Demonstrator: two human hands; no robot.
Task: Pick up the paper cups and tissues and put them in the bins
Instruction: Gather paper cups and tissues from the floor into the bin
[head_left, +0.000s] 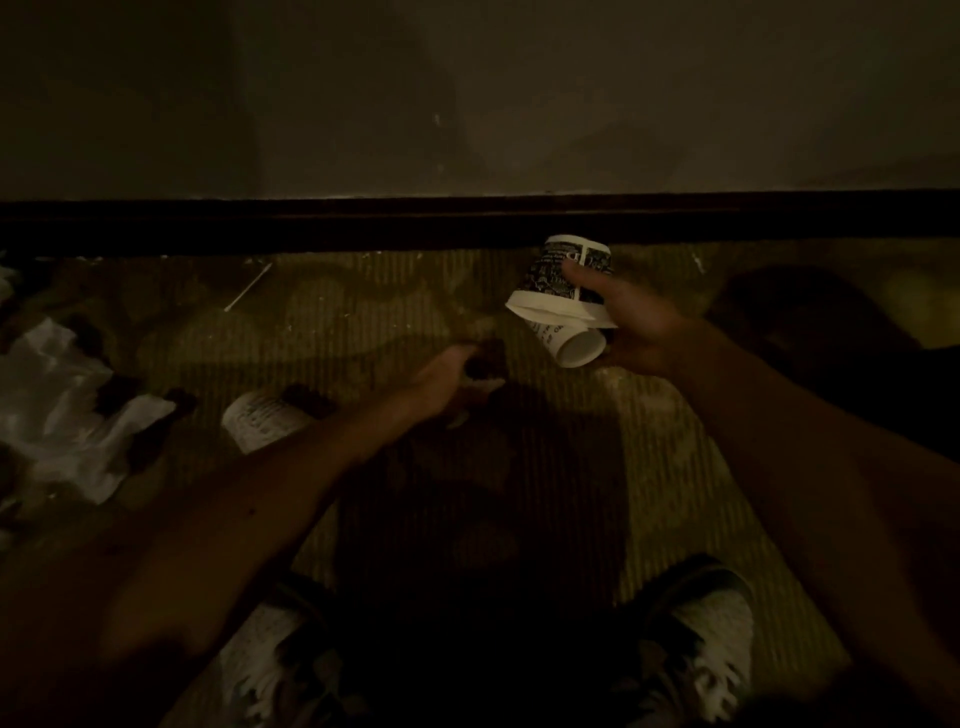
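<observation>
The right hand (639, 332) grips two paper cups at once: a dark-printed cup (563, 278) held mouth-down under the thumb, and a white cup (576, 347) pinned just below it against the palm. That double hold looks loose. I would press the white cup into the printed one so they nest before anything else is gathered.

The left hand (447, 384) reaches down to the floor (363, 312). It is blurred and in shadow, so I cannot tell whether its fingers hold anything.

A third cup (265, 418) lies on its side just beside the left forearm, behind the hand, and the crumpled tissues (57, 405) lie further out on that same side. The sensible move is probably to draw the left hand back to the lying cup, pinch it by the rim, then scoop the tissues in one bunch.

No bin is in view, so the load must be secure enough to carry.
</observation>
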